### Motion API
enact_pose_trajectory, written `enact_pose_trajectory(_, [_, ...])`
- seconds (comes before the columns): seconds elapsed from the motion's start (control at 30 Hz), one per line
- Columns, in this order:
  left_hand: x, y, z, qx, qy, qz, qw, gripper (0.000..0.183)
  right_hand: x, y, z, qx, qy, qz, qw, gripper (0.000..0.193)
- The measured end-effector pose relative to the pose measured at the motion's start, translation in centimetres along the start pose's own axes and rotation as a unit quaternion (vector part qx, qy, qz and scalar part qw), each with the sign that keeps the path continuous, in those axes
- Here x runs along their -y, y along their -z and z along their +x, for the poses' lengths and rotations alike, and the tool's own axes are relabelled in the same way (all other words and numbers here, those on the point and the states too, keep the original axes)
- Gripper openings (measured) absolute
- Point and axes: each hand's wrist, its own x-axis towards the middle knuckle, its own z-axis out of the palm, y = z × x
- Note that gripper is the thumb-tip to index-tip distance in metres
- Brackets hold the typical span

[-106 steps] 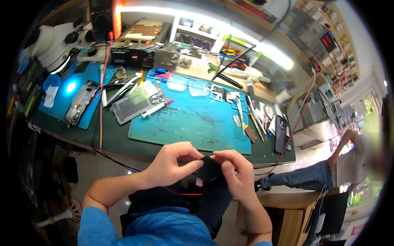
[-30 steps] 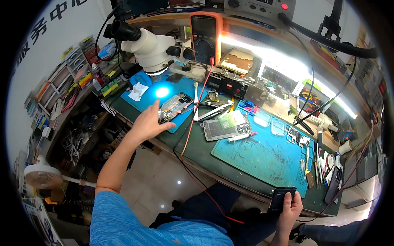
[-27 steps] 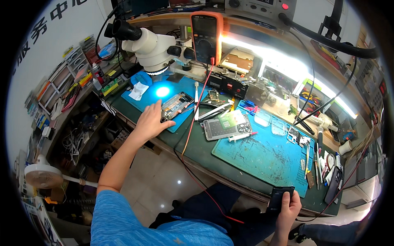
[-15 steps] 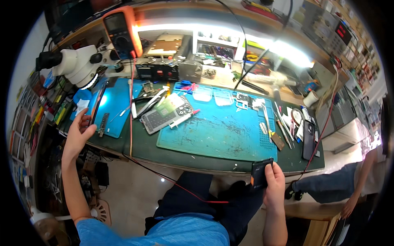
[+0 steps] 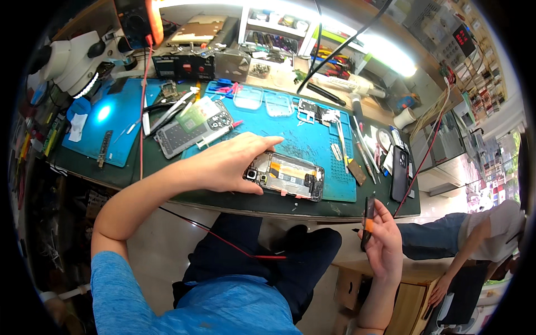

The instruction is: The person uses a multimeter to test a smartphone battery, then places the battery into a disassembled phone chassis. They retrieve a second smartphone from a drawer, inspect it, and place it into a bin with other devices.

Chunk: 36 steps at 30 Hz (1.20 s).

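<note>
My left hand [image 5: 226, 167] grips the left end of an opened phone [image 5: 293, 177], thumb on the near side and fingers on the far side. The phone's bared inside faces up over the near edge of the large blue work mat [image 5: 254, 125]; a camera opening and orange flex strips show in it. Off the bench's near edge at the right, my right hand [image 5: 385, 240] pinches a thin black phone battery [image 5: 366, 220] with an orange strip. The battery is turned nearly edge-on. Beyond my left wrist lie a phone back housing [image 5: 173, 138] and a syringe [image 5: 215, 135].
A microscope [image 5: 70, 61] stands at the far left above a smaller blue mat [image 5: 114, 120]. Red test leads [image 5: 144, 111] hang across the bench. Tweezers and tools [image 5: 365, 148] and a dark phone [image 5: 400, 173] lie at the right. Another person [image 5: 474, 234] is at the right.
My left hand has come from the small left mat to the large mat, bringing the phone with its inside now facing up. The right hand has turned the battery edge-on.
</note>
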Motion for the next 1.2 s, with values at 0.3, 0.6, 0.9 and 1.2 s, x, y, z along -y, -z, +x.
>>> enact_pose_trajectory(0.3, [-0.3, -0.9, -1.6, -0.041, -0.047, 0.061, 0.996, 0.092, -1.1, -3.5, 3.4, 0.133, 0.128, -0.356, 0.916, 0.085])
enact_pose_trajectory(0.6, [0.3, -2.5, -4.5, -0.161, 0.000, 0.089, 0.983, 0.070, -0.6, -7.8, 8.4, 0.186, 0.253, -0.559, 0.767, 0.061])
enact_pose_trajectory(0.9, [0.8, -2.6, -4.2, -0.171, 0.009, 0.076, 0.982, 0.067, -1.2, -8.9, 10.5, 0.285, 0.239, -0.575, 0.729, 0.058])
enact_pose_trajectory(1.2, [0.7, -2.6, -4.0, -0.158, 0.011, 0.079, 0.984, 0.070, -1.3, -8.7, 11.1, 0.307, 0.234, -0.563, 0.730, 0.061])
